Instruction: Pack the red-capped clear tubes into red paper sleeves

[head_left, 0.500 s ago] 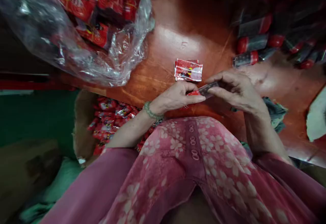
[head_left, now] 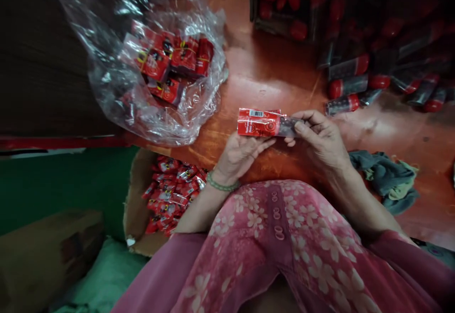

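My right hand (head_left: pixel 322 137) pinches a dark see-through tube (head_left: pixel 287 126) between thumb and fingers. The tube's left end meets a shiny red printed wrapper (head_left: pixel 254 125) with a barcode. Whether the tube is inside the wrapper or overlapping it, I cannot tell for sure. My left hand (head_left: pixel 243 154), with a green bead bracelet (head_left: pixel 222 186) at the wrist, lies just below the wrapper. Its fingers are stretched out to the right, close under the wrapper's lower edge, and the thumb is partly hidden. Another red edge shows behind the wrapper.
A clear plastic bag (head_left: pixel 209 109) with bundled red wrappers lies at upper left. Below it, a cardboard box (head_left: pixel 137 194) holds many red packets (head_left: pixel 168 194). Red-capped tubes (head_left: pixel 348 83) are heaped at upper right. A dark green cloth (head_left: pixel 387 175) lies at right on the reddish table (head_left: pixel 241 52).
My left hand has loosened from its pinch and dropped lower, its fingers now stretched. The barcoded wrapper now shows at the tube's left end. The whole view has shifted.
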The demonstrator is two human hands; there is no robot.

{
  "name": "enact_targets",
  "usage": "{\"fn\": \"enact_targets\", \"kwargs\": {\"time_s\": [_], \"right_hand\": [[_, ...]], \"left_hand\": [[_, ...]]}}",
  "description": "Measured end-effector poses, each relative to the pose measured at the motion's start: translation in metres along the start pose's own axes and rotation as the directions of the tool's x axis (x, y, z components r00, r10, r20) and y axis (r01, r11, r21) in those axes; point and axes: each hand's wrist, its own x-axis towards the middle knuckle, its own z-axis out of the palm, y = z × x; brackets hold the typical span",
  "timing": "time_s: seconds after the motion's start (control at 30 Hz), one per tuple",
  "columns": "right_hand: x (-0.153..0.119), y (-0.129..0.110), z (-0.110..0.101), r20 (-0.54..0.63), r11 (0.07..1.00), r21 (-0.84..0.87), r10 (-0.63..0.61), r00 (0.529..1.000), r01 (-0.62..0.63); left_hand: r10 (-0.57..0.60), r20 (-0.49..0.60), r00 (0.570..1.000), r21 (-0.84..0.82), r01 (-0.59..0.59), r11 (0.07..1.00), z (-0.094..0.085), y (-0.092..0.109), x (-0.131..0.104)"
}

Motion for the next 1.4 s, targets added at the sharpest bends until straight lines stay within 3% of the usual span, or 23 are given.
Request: {"fn": "enact_targets", "kwargs": {"time_s": [0.17,0.37,0.6,0.87,0.9,0.97,1.03,1.13,1.27,1.4], "right_hand": [[-0.003,0.012,0.013,0.02,1.0,0.002,-0.012,1.0,0.012],[-0.009,0.031,0.023,0.036,0.993,-0.056,-0.098,0.995,0.1],[-0.008,0.038,0.03,0.0,0.966,-0.12,-0.229,0.973,0.228],[-0.008,0.042,0.037,0.03,0.825,-0.339,-0.471,0.882,0.452],[-0.008,0.041,0.037,0.021,0.832,-0.326,-0.469,0.883,0.449],[-0.008,0.039,0.038,0.001,0.909,-0.204,-0.37,0.929,0.363],[-0.007,0.037,0.039,0.019,0.984,-0.012,-0.177,0.984,0.178],[-0.005,0.034,0.04,0.062,0.99,0.137,0.009,0.998,-0.017],[-0.002,0.031,0.042,0.018,0.995,0.095,-0.015,1.0,0.014],[-0.003,0.032,0.043,-0.046,0.99,-0.071,-0.128,0.991,0.125]], "left_hand": [[0.106,-0.172,0.979,-0.047,-0.116,0.992,0.015,-0.015,0.009],[0.134,-0.24,0.961,-0.002,-0.139,0.99,0.017,-0.014,0.01],[0.184,-0.219,0.958,-0.027,-0.195,0.98,0.018,-0.015,0.013],[0.191,-0.215,0.958,-0.01,-0.198,0.98,0.015,-0.004,0.014],[0.185,-0.205,0.961,-0.008,-0.19,0.982,0.015,-0.003,0.014],[0.171,-0.183,0.968,0.017,-0.171,0.985,0.016,-0.002,0.014],[0.156,-0.157,0.975,0.063,-0.148,0.987,0.016,-0.002,0.014],[0.13,-0.133,0.983,0.112,-0.115,0.987,0.017,-0.002,0.014],[0.146,-0.178,0.973,0.065,-0.136,0.989,0.02,-0.003,0.014],[0.132,-0.178,0.975,0.051,-0.125,0.991,0.021,-0.004,0.016]]}}
